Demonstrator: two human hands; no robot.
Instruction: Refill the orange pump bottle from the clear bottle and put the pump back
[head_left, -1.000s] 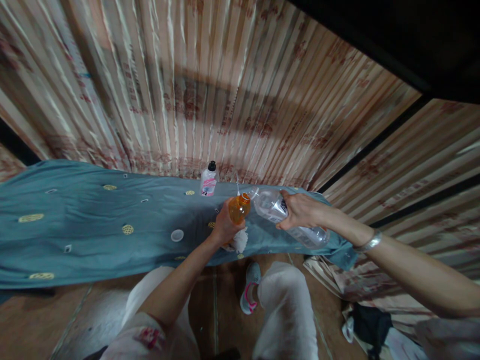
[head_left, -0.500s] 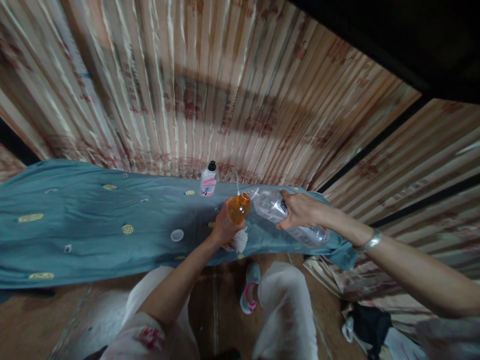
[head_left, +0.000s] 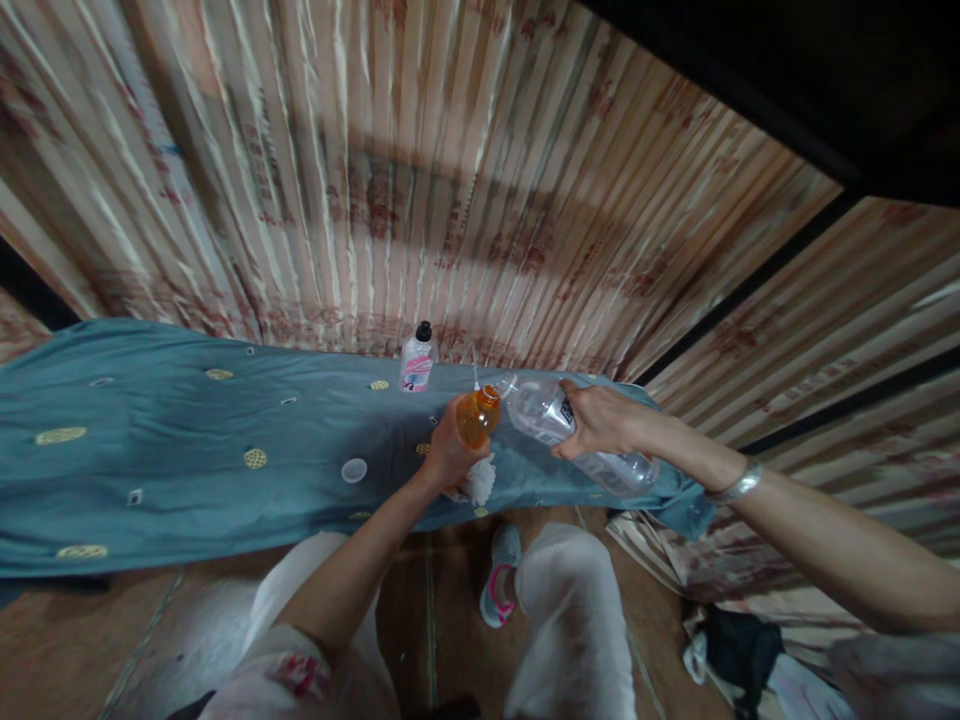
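Observation:
My left hand [head_left: 446, 455] grips a small orange bottle [head_left: 478, 417] upright over the table edge, with a bit of white cloth [head_left: 480, 482] bunched under the hand. My right hand [head_left: 602, 420] holds a large clear plastic bottle [head_left: 577, 438] tilted, its open mouth touching the orange bottle's opening. A thin white tube [head_left: 474, 368] stands up from the orange bottle's top.
A blue-green cloth [head_left: 150, 450] with yellow spots covers the table. A small white bottle with a black cap [head_left: 417, 360] stands at the back edge, and a round clear cap [head_left: 354, 470] lies on the cloth. Striped curtain [head_left: 450, 180] hangs behind. My legs and a shoe [head_left: 499, 575] are below.

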